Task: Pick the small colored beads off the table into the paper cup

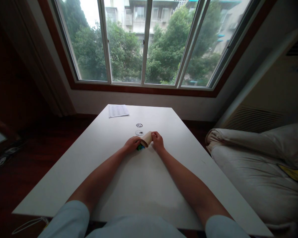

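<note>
A light brown cardboard tube [146, 138] is tilted just above the white table, its open end facing down and left. The fingers of my right hand [158, 141] pinch the tube at its upper right end. At its lower left rim, my left hand [132, 144] has its fingers closed on the edge. Small green and blue pieces [140, 147] lie below the open end, partly hidden by the tube and my left fingers; their kind is too small to tell. Beyond the tube are two round black-and-white discs, a nearer disc [139, 133] and a farther disc [139, 125].
The white table [149, 191] narrows toward the window [144, 43]. Printed paper sheets [118, 111] lie at its far left corner. A beige padded sofa [258, 165] stands to the right. A pale cord [27, 225] hangs near the table's front left corner.
</note>
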The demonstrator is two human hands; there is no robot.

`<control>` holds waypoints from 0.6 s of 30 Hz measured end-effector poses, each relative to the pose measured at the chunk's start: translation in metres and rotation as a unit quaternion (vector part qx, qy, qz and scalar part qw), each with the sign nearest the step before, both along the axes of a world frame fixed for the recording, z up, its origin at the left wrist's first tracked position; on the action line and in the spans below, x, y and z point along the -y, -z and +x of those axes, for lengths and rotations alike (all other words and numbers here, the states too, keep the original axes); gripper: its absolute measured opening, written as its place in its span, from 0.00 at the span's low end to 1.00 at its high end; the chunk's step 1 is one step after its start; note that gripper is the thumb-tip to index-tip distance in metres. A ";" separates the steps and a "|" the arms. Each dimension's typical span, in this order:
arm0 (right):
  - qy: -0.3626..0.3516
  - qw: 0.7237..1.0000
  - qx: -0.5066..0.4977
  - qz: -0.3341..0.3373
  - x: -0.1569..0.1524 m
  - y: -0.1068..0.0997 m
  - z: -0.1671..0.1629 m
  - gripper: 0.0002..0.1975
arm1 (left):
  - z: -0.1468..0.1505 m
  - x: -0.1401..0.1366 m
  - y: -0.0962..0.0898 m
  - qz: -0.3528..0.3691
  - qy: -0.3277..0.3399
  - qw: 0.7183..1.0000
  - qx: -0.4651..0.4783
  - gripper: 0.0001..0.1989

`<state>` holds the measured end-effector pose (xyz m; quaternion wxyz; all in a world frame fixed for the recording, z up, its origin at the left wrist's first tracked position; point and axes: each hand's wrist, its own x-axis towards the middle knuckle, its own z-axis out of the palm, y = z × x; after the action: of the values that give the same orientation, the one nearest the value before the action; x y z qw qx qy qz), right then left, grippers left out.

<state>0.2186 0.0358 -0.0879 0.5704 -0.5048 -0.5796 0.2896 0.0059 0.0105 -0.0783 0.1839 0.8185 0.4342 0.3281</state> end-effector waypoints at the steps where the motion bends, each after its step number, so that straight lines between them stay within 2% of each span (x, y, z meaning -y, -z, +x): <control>1: 0.000 1.000 0.002 0.001 0.000 0.000 0.000 0.23 | 0.000 0.000 0.000 -0.002 -0.002 1.000 -0.002 0.16; 18: -0.002 1.000 -0.011 -0.009 0.003 -0.003 -0.001 0.23 | 0.001 0.001 0.001 0.000 -0.005 1.000 0.002 0.16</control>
<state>0.2179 0.0329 -0.0851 0.5718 -0.5057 -0.5716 0.3010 0.0067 0.0098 -0.0797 0.1830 0.8159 0.4379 0.3303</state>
